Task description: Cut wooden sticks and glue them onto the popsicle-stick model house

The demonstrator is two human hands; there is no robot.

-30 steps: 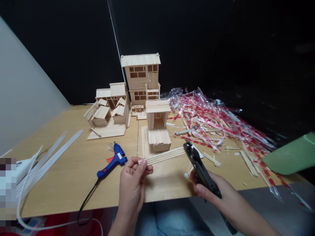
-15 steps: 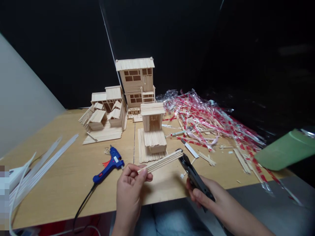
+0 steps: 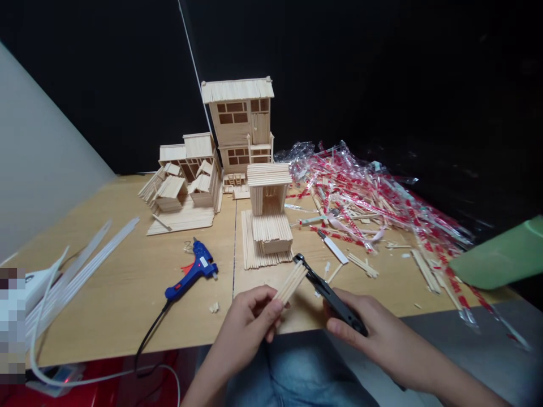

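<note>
My left hand (image 3: pixel 258 316) pinches a small bundle of thin wooden sticks (image 3: pixel 292 282), fingers closed round their lower ends. In my right hand (image 3: pixel 360 325) are black cutting pliers (image 3: pixel 326 291); their jaws lie at the upper ends of the sticks, on the right side. Whether the jaws close on a stick cannot be made out. Just beyond the hands stands a small stick-built model house (image 3: pixel 271 226) on a slatted base. A few short stick offcuts (image 3: pixel 214 307) lie left of my left hand.
A blue glue gun (image 3: pixel 193 271) with a black cord lies on the wooden table (image 3: pixel 106 305). Larger model houses (image 3: pixel 240 118) (image 3: pixel 182 181) stand behind. Red-printed wrappers and sticks (image 3: pixel 352 192), a utility knife (image 3: pixel 333 246) and a green container (image 3: pixel 500 257) are on the right.
The stick bundle has turned steeper and looks shorter, held nearer the pliers. My left hand has moved right. Short offcuts now show by the glue gun, and the view has tilted down slightly.
</note>
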